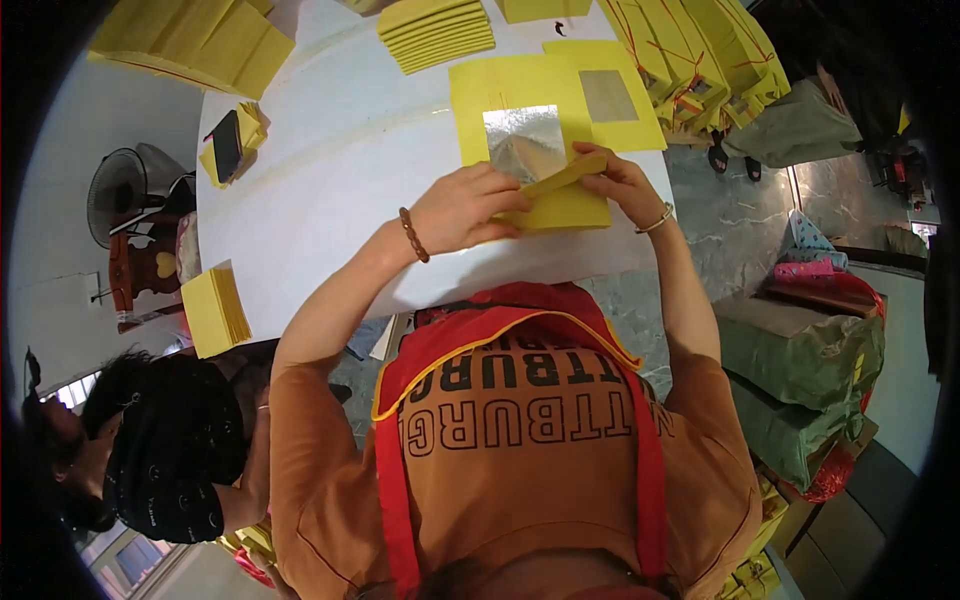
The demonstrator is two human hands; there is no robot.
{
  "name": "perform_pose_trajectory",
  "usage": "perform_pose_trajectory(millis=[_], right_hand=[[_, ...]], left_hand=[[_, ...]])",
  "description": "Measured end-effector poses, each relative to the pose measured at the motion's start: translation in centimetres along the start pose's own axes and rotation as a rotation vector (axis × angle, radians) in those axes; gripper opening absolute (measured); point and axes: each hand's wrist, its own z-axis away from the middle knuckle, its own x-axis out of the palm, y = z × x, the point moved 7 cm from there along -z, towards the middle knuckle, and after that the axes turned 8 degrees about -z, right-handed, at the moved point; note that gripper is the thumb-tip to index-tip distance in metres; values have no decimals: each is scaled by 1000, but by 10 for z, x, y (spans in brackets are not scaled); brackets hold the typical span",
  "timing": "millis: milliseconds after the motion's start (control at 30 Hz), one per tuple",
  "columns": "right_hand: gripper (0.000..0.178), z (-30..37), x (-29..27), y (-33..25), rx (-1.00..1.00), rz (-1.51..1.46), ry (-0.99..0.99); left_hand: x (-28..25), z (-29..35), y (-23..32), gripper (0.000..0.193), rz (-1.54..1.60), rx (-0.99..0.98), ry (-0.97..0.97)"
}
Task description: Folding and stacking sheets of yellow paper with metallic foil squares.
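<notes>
A flat yellow paper bag [480,88] with a shiny, silvery see-through window [525,125] lies before me near the table's front edge. Its near end is folded up into a raised flap [565,178]. My left hand [470,208] is closed on the left end of this flap, with fingertips partly hidden behind the paper. At the flap's right end, my right hand [622,188] pinches the fold between thumb and fingers. Partly under the bag's right side is a second yellow bag [648,132] with a grey window.
Yellow bag stacks [435,35] stand along the far side of the white table [300,220]. More bags with red cords [690,65] hang over its far right. A black phone [228,143] rests on yellow pieces at left. Another person [175,450] sits at lower left.
</notes>
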Motion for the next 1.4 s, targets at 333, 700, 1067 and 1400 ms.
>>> perform_pose_trajectory(millis=[333, 700, 1067, 1400], right_hand=[[45, -4, -7, 2, -16, -50, -59], [71, -1, 4, -8, -16, 184, -101], [58, -3, -3, -6, -109, 198, -145], [69, 9, 6, -17, -159, -53, -282]], left_hand=[[-2, -8, -27, 11, 293, -291, -72], [15, 10, -50, 13, 797, -566, -135], [2, -3, -35, 11, 537, -321, -175], [2, -3, -35, 13, 340, -463, 39]])
